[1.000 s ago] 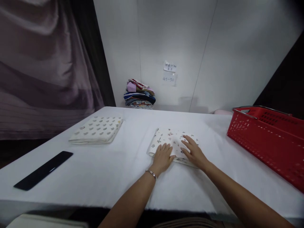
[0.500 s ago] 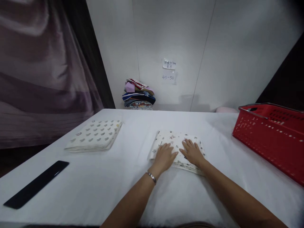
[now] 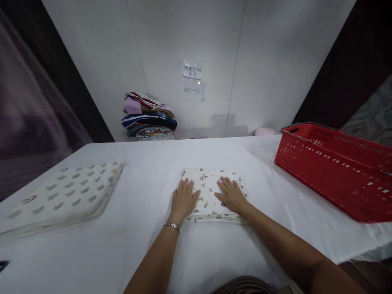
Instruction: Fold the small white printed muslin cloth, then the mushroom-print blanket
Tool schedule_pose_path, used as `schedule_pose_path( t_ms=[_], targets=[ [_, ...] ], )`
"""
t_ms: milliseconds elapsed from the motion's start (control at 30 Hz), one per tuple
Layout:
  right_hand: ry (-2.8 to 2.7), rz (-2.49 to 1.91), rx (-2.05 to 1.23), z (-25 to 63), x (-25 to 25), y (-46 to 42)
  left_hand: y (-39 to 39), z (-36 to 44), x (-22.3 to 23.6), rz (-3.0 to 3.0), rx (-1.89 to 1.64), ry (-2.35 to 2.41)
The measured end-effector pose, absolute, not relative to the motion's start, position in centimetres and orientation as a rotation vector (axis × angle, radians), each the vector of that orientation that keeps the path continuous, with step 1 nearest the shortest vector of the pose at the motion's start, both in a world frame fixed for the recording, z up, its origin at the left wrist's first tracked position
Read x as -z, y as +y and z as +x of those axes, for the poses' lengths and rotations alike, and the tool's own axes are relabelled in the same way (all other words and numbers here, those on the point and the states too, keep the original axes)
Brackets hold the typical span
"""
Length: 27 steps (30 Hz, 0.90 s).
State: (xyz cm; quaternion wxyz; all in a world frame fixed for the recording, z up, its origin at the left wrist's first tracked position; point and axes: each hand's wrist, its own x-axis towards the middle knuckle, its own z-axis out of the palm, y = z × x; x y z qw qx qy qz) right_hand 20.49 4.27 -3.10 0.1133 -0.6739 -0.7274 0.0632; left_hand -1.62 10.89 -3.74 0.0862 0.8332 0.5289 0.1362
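A folded cream cloth with small printed figures lies flat on the white-covered table, its layered folded edge facing me. On its left side rests my left hand, fingers spread, a bracelet at the wrist. My right hand lies palm down on the cloth's right part, with its fingers also apart. Neither hand grips anything. Parts of the print are hidden under the hands.
A second folded cloth with grey leaf-like prints lies at left. At right stands a red plastic basket with metal handles. Beyond the table's far edge are stacked fabrics. A dark object shows at the left edge.
My view has turned right, so the long dark strip is now almost out of frame. My hands have moved farther apart on the cloth, the left onto its left edge.
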Motion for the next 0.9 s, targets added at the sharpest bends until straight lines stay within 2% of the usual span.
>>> schedule_pose_path(
  t_ms=[67, 300, 567, 800, 900],
  targets=[
    [-2.096, -1.961, -0.251, 21.2, 2.8, 4.2, 11.0, -1.7, 3.7, 2.472, -0.397, 1.57],
    [-1.837, -2.085, -0.135, 24.8, 3.9, 4.2, 11.2, -1.8, 3.8, 2.443, -0.395, 1.559],
    [-1.591, -1.848, -0.275, 26.0, 6.8, 4.3, 11.0, -1.7, 3.3, 2.398, -0.319, 1.596],
    [-1.275, -1.847, -0.429, 26.3, 7.3, 3.8, 10.8, -2.1, 3.3, 2.245, -0.621, 1.734],
    [-1.215, -1.845, -0.501, 26.5, 7.2, 3.7, 10.9, -2.3, 3.0, 2.149, -0.596, 1.827]
  ],
)
